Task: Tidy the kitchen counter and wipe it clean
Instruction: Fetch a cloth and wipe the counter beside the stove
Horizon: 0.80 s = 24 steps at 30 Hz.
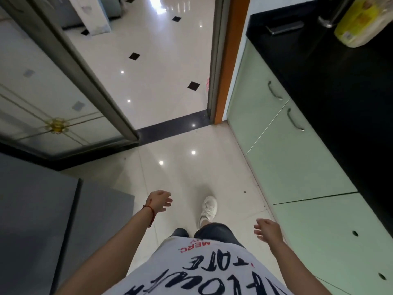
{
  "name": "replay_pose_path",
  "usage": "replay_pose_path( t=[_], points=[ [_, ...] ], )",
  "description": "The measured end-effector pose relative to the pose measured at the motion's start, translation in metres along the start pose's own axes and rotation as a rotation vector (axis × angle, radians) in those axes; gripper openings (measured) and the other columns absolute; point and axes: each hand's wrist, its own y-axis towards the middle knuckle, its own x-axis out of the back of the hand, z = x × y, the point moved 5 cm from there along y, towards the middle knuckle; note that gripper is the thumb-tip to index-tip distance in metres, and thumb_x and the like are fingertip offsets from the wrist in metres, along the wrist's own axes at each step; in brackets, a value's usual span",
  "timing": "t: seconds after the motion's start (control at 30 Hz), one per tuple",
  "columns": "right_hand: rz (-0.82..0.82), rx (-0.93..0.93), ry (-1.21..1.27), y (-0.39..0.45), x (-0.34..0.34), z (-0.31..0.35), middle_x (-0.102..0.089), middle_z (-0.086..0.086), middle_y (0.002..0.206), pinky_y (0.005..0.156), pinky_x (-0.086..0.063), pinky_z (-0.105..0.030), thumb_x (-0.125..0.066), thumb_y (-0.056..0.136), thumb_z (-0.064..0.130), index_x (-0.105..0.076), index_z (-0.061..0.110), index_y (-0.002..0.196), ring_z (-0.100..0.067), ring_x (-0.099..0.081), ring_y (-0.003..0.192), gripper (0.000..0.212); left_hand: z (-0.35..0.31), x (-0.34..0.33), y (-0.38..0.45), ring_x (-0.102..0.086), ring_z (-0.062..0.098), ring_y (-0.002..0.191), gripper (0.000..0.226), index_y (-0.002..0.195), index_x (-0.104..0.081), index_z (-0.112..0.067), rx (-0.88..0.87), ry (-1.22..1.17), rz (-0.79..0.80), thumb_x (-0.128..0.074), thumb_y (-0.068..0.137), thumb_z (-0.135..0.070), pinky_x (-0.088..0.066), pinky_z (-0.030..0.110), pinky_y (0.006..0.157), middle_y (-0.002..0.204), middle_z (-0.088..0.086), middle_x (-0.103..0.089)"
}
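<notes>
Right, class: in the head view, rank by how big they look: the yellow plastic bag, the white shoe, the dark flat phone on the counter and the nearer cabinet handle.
1. Yellow plastic bag, cut off by the frame.
2. White shoe, though it lies nearer the camera.
3. Phone.
4. Cabinet handle, thinnest.

Kitchen doorway, seen from where I'm standing

I'm looking down at a glossy pale tiled floor (180,167) that is catching bright ceiling-light reflections; a dark threshold strip (170,128) is crossing it at the far doorway. Pale green cabinet doors (287,162) are running along the right, an orange door frame (231,60) is standing beyond them, and a grey cabinet (38,209) is sitting near left.
</notes>
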Motion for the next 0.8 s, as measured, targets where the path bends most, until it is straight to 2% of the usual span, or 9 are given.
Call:
replay_pose_path(
  t=[0.2, 0.4, 0.5, 0.67, 0.8],
  points=[
    [-0.008, 0.038, 0.063, 0.039, 0.005, 0.086, -0.063, -0.005, 0.076, 0.063, -0.047, -0.029, -0.053, 0.087, 0.015, -0.060, 0.010, 0.087, -0.020, -0.060, 0.068, 0.009, -0.054, -0.017, 0.038, -0.055, 0.028, 0.088, 0.015, 0.097, -0.056, -0.004, 0.055, 0.156, -0.004, -0.048, 0.093, -0.015, -0.042, 0.032, 0.079, 0.095, 0.015, -0.060],
    [-0.069, 0.057, 0.202, 0.057, 0.028, 0.145, -0.063, -0.005, 0.074, 0.061, -0.046, -0.028, -0.053, 0.087, 0.015, -0.059, 0.017, 0.071, -0.019, -0.060, 0.066, 0.017, -0.119, -0.038, 0.072, -0.057, 0.025, 0.083, 0.017, 0.099, -0.058, -0.003, 0.024, 0.296, 0.026, -0.049, 0.092, -0.016, -0.045, 0.030, 0.071, 0.095, 0.015, -0.062],
    [-0.110, 0.029, 0.274, 0.061, 0.039, 0.152, -0.065, -0.005, 0.076, 0.062, -0.046, -0.028, -0.054, 0.086, 0.018, -0.059, 0.020, 0.072, -0.019, -0.061, 0.067, 0.015, -0.153, -0.060, 0.091, -0.057, 0.026, 0.082, 0.023, 0.105, -0.059, 0.001, 0.005, 0.374, 0.079, -0.050, 0.092, -0.014, -0.046, 0.028, 0.066, 0.095, 0.016, -0.063],
    [-0.213, -0.057, 0.454, 0.074, 0.061, 0.158, -0.066, -0.006, 0.078, 0.063, -0.046, -0.028, -0.055, 0.086, 0.015, -0.061, 0.020, 0.073, -0.020, -0.062, 0.067, 0.015, -0.239, -0.134, 0.121, -0.058, 0.027, 0.089, 0.022, 0.106, -0.058, -0.001, -0.118, 0.564, 0.219, -0.048, 0.093, -0.016, -0.047, 0.034, 0.079, 0.098, 0.015, -0.062],
    [-0.317, -0.128, 0.604, 0.082, 0.074, 0.167, -0.066, -0.006, 0.078, 0.061, -0.045, -0.028, -0.053, 0.087, 0.013, -0.064, 0.014, 0.083, -0.021, -0.061, 0.069, 0.012, -0.314, -0.206, 0.134, -0.057, 0.027, 0.086, 0.015, 0.087, -0.060, -0.007, -0.228, 0.745, 0.400, -0.048, 0.092, -0.015, -0.046, 0.031, 0.074, 0.093, 0.015, -0.062]
  ],
)
